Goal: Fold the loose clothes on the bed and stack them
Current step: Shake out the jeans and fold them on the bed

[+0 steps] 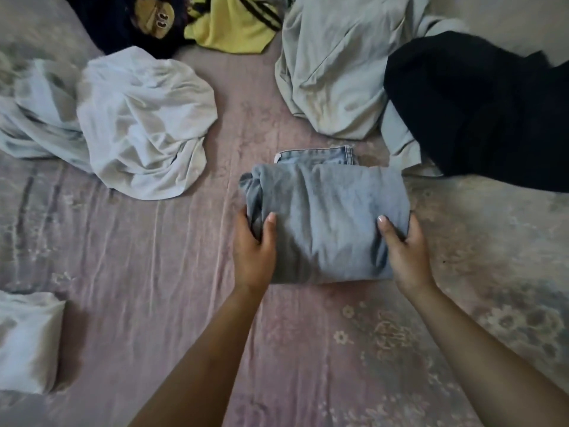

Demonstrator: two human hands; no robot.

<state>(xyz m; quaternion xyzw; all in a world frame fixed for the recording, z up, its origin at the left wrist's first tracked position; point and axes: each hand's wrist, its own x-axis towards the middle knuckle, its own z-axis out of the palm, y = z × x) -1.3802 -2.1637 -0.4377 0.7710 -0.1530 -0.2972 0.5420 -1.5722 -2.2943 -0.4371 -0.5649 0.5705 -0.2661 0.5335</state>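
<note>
Denim, pale blue and washed soft, makes up the folded jeans (326, 223), a thick rounded rectangle lying near the middle of the bed (154, 272), with a stitched waistband edge poking out at its far side. The bed sheet is a mauve fabric, creased in long ridges and printed with faint flowers.

The left hand (254, 251) holds the left end of the jeans: its grip is closed on the bundle, thumb laid on top and fingers wrapped round the bunched side. The right hand (406, 251) mirrors it at the right end, thumb on top, fingers curled round the edge. Both bare forearms reach forward from the near edge, converging on the bundle.

A crumpled white garment (141, 124) lies in a loose mound to the far left. A rumpled grey garment (335, 72) sits beyond the jeans, with a limp black garment (480, 109) partly over its right side. At the far edge lie a yellow garment (231, 29) with dark stripes and a dark printed garment (123, 23). A folded white piece (27, 343) rests at the near left.
</note>
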